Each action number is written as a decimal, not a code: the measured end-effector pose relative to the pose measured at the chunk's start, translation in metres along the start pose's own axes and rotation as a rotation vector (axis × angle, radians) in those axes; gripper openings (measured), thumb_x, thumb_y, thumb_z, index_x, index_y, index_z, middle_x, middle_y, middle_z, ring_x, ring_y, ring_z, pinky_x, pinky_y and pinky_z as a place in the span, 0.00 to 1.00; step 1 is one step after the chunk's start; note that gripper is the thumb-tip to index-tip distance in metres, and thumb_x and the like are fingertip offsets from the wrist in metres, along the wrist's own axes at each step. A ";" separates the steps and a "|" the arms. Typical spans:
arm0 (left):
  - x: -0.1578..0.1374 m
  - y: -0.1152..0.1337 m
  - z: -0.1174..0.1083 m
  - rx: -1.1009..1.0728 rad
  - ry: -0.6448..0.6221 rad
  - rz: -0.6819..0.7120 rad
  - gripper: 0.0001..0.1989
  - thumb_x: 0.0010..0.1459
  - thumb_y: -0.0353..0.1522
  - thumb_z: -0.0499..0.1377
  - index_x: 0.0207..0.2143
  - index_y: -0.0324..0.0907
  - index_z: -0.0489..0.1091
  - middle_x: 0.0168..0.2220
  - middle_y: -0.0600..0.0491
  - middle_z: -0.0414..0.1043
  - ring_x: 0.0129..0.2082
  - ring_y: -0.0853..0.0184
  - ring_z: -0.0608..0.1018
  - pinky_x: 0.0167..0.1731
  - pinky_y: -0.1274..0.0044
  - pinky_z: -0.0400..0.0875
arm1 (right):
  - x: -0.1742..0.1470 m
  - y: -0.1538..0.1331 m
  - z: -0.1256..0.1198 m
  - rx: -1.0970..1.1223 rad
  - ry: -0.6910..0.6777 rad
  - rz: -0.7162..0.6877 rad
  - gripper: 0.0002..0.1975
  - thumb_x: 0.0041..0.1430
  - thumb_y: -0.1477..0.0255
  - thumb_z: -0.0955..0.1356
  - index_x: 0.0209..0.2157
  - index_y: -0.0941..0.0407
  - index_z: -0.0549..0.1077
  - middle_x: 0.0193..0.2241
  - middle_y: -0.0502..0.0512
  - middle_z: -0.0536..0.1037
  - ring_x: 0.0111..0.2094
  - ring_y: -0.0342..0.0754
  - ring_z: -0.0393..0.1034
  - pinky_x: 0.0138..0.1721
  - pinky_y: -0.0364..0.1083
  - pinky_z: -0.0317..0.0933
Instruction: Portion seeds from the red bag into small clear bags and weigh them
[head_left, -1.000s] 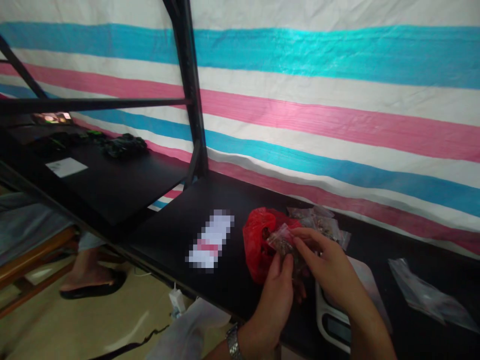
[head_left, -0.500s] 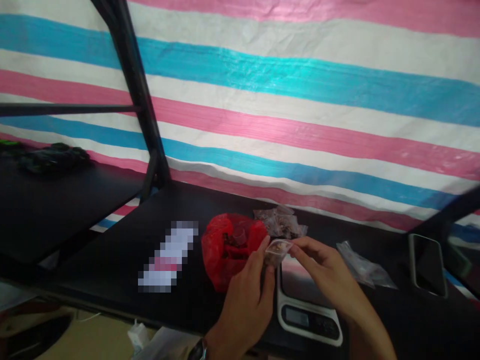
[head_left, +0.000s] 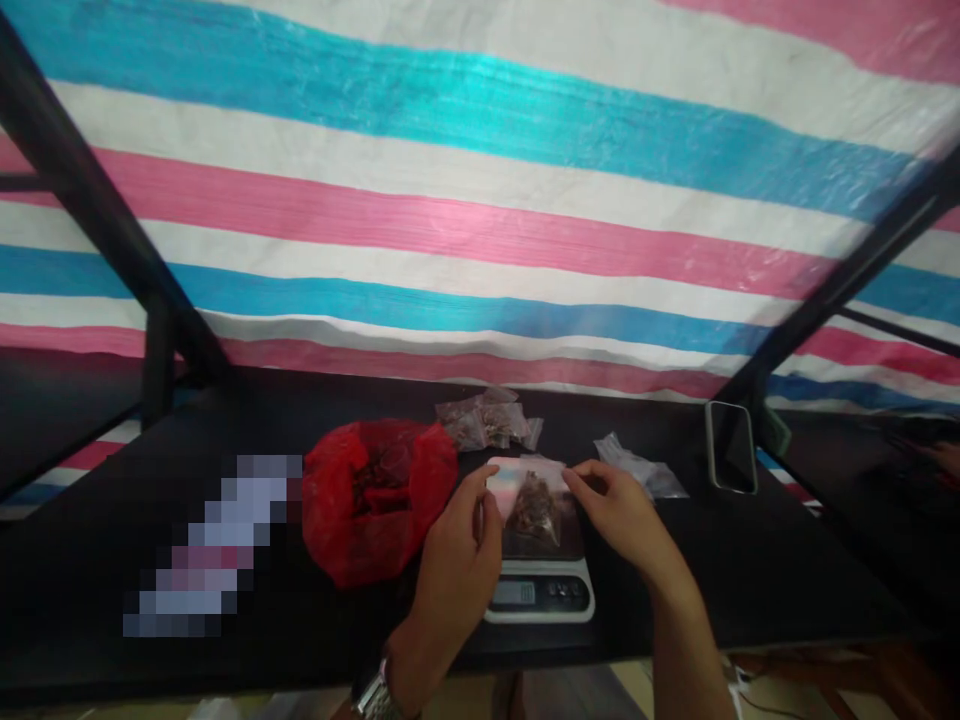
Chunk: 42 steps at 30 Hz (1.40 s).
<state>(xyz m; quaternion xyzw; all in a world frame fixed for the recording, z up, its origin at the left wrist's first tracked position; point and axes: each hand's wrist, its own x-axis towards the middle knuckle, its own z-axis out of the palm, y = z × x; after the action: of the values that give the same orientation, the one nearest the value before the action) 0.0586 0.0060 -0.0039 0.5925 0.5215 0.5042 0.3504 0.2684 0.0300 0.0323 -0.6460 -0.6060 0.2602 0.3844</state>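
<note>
Glare is brightening the striped sheet [head_left: 465,100] before me at twelve o'clock, while the tabletop [head_left: 750,560] is lying dim towards four; detail is dissolving into gloom at three, and a pale patch [head_left: 225,540] is breaking into blocks at eight.

I've lowered the small zip bag [head_left: 536,508] from between my hands onto the digital scale [head_left: 580,607], and my left hand [head_left: 459,560] has moved to the scale's left side. My view has swung right, bringing in the smartphone [head_left: 731,448].
</note>
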 end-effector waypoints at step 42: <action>-0.006 0.004 -0.040 0.110 0.280 0.434 0.09 0.67 0.25 0.55 0.38 0.45 0.74 0.27 0.60 0.71 0.22 0.73 0.71 0.24 0.81 0.66 | 0.014 0.029 0.016 -0.037 0.073 -0.110 0.19 0.65 0.56 0.65 0.38 0.54 0.82 0.38 0.58 0.84 0.42 0.55 0.76 0.49 0.54 0.68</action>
<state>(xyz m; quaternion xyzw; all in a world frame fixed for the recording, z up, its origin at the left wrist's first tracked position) 0.0213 -0.0048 0.0089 0.6331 0.4521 0.6156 0.1260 0.2741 0.0474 0.0015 -0.6278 -0.6308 0.2037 0.4080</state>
